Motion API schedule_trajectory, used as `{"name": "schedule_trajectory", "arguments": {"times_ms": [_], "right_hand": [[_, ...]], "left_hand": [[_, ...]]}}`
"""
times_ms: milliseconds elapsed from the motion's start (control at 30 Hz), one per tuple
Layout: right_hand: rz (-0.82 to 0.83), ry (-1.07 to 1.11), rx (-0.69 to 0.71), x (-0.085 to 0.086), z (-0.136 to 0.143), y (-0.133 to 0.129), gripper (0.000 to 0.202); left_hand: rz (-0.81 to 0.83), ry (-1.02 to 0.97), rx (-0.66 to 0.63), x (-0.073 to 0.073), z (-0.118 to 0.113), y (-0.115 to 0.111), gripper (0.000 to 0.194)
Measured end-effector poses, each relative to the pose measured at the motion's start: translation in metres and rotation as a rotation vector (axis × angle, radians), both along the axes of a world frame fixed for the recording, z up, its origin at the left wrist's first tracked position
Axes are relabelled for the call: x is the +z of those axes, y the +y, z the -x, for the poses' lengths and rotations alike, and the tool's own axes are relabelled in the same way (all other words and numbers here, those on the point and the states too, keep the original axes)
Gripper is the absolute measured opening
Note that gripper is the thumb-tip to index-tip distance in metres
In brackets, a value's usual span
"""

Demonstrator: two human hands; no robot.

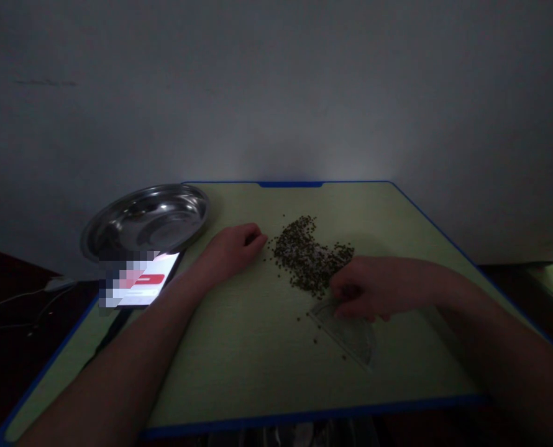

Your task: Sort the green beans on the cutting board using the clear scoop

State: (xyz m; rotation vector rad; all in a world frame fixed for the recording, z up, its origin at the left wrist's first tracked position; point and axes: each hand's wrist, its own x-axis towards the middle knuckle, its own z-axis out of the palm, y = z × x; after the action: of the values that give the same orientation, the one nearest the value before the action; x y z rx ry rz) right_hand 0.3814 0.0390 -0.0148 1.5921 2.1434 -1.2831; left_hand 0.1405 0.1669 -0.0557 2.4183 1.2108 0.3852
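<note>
Small dark seeds (299, 251) lie mixed with paler bits in a curved heap on the pale green table (239, 347). Just left of the heap, my left hand (233, 247) rests on the table with its fingers curled closed, and nothing shows in it. My right hand (367, 287) is closed at the heap's right edge, fingertips bent down beside the seeds. Whatever those fingers may hold is hidden. A clear plastic protractor (348, 338) lies flat, partly beneath my right hand, with a few stray seeds near its straight edge.
A shiny steel basin (148, 223) sits at the table's back left corner. In front of it is a phone with a lit screen (148, 279), close to my left forearm. A grey wall (286, 93) stands behind the table. White cables (34, 301) run at the left.
</note>
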Motion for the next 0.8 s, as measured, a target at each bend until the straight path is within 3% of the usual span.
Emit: {"name": "schedule_trajectory", "arguments": {"times_ms": [167,500,800], "right_hand": [[-0.057,0.017,0.017,0.0,0.0,0.0,0.026],[0.11,-0.023,0.049,0.007,-0.007,-0.007,0.022],[0.004,-0.038,0.113,0.004,0.004,-0.01,0.021]], "left_hand": [[-0.019,0.003,-0.005,-0.001,0.0,0.0,0.032],[-0.008,0.008,0.001,0.002,-0.002,-0.002,0.031],[-0.019,0.008,0.0,0.001,-0.002,-0.002,0.03]]}}
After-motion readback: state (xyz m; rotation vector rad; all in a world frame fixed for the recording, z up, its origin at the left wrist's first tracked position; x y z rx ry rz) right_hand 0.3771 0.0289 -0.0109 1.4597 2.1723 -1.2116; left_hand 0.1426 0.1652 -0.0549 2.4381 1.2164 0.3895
